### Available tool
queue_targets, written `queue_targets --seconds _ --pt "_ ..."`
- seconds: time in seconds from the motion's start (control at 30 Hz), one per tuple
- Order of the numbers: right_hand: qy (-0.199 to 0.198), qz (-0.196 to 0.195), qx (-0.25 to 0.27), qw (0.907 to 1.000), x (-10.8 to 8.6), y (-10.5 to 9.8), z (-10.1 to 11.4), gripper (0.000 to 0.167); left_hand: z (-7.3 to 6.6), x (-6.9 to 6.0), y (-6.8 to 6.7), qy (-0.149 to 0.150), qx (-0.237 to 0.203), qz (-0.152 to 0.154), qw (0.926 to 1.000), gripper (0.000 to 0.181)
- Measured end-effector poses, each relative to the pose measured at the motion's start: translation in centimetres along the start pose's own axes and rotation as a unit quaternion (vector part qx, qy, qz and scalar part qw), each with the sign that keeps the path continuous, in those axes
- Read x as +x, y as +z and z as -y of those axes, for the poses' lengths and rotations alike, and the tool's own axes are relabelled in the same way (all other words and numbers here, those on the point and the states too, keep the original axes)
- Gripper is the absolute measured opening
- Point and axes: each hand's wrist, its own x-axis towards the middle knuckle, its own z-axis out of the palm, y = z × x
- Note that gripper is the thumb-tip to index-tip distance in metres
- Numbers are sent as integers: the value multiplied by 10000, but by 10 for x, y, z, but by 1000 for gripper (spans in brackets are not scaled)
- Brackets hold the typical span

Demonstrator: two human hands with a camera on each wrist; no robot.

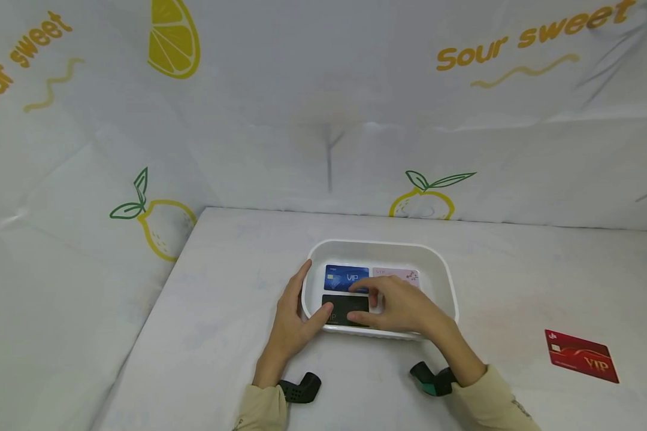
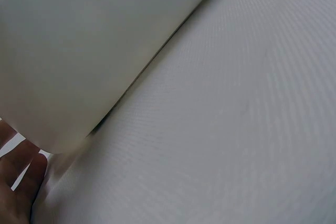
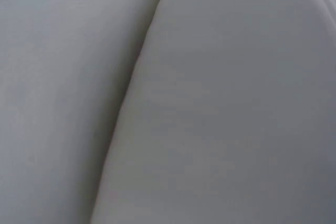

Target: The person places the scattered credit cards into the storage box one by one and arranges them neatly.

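Observation:
A white tray (image 1: 449, 275) holds a blue VIP card (image 1: 338, 278), a pink card (image 1: 396, 274) and a black card (image 1: 336, 304). My left hand (image 1: 293, 326) grips the tray's left end, thumb over the near-left rim beside the black card, fingers along the outer side. In the left wrist view, fingers of the left hand (image 2: 21, 174) lie around a corner of the tray (image 2: 94, 51). My right hand (image 1: 401, 306) is over the tray, its thumb and index finger apart above the black card; contact cannot be told. Only the tray's wall (image 3: 220, 103) shows in the right wrist view.
A red VIP card (image 1: 582, 356) lies on the white table (image 1: 232, 257), to the right of the tray. Behind the table hangs a white cloth (image 1: 280, 161) with lemon prints. Dark devices are strapped at both wrists, near the table surface.

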Motion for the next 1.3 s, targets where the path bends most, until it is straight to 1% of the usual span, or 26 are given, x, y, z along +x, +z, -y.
queue_targets --seconds 0.23,0.5,0.8,1.1,1.3 --pt "-43 -262 -113 9996 -7 -4 0 50 -1 0 0 46 40 11 10000 84" --pt "-369 -657 -224 9969 -16 -7 -5 47 0 0 0 91 48 4 9999 84" --pt "-570 -892 -230 9941 -29 -17 -15 41 0 0 1 87 13 -45 10000 84" --pt "-455 -948 -300 9940 -36 -22 -22 43 -2 1 0 78 7 -37 10000 84" --pt "-490 -1061 -314 9927 -40 -24 -25 39 -2 0 0 48 12 -35 10000 84"
